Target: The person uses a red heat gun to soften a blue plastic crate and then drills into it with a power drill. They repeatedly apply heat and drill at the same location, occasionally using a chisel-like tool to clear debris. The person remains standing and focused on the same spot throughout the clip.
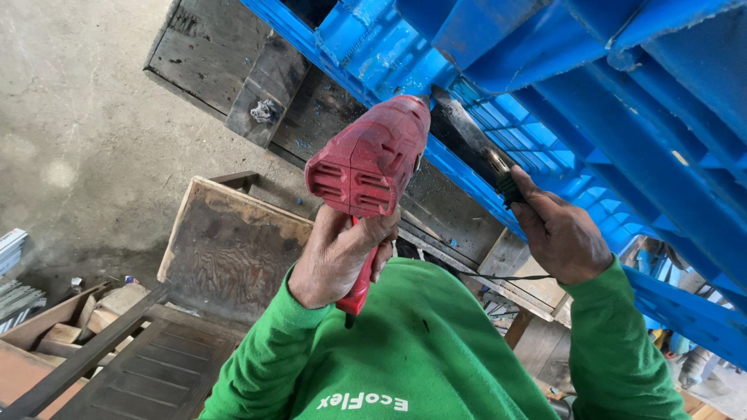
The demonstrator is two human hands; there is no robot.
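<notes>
Two grips closed, left hand (340, 253) on red heat gun (369, 167), right hand (562, 233) on scraper (475, 144), blue pallet (591, 85), concrete floor (70, 101)

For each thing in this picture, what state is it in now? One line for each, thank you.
Left hand: closed around the grip of the red power tool.
Red power tool: held up, nose pointing at the blue plastic pallet.
Right hand: closed on the handle of a flat metal blade.
Flat metal blade: tip against the pallet.
Blue plastic pallet: tilted, resting over a dark wooden board.

Heat gun (369, 159) left of scraper (478, 152), seemingly.
</notes>
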